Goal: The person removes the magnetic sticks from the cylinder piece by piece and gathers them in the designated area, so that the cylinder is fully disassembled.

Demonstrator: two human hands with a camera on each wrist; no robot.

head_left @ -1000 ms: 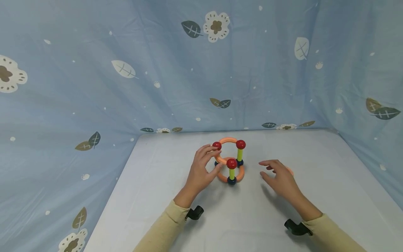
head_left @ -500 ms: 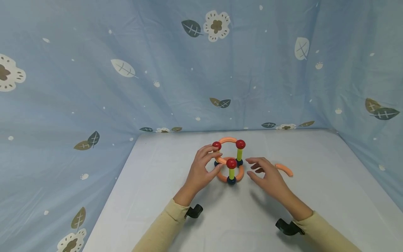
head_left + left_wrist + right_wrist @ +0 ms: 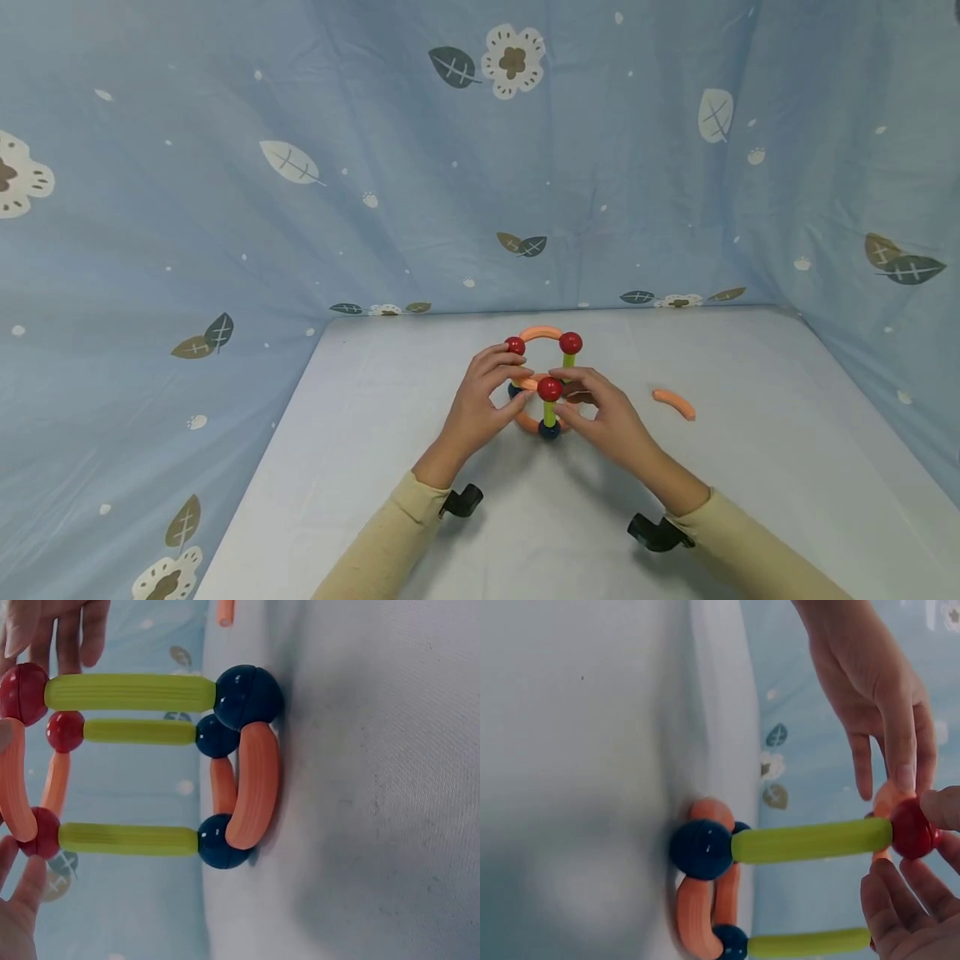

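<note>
A small frame of magnetic balls and rods stands upright on the white table. Three lime-green rods (image 3: 127, 691) join dark blue balls (image 3: 247, 697) below to red balls (image 3: 550, 389) above, with curved orange rods (image 3: 255, 787) between them. My left hand (image 3: 477, 410) holds the top left curved rod (image 3: 15, 784), its fingers also touching the left red ball (image 3: 41, 832). Close around the front red ball (image 3: 913, 829) is my right hand (image 3: 607, 421), thumb and fingers spread to either side of it; how firmly it touches is unclear.
A loose curved orange rod (image 3: 674, 403) lies on the white tabletop (image 3: 750, 467) to the right of the frame. Behind the table and along its sides hangs a blue patterned curtain (image 3: 405, 167). Each sleeve cuff has a black camera mount (image 3: 462, 502).
My right hand has moved left from beside the loose curved rod to the front red ball, leaving that rod in full view. The left hand stays at the frame.
</note>
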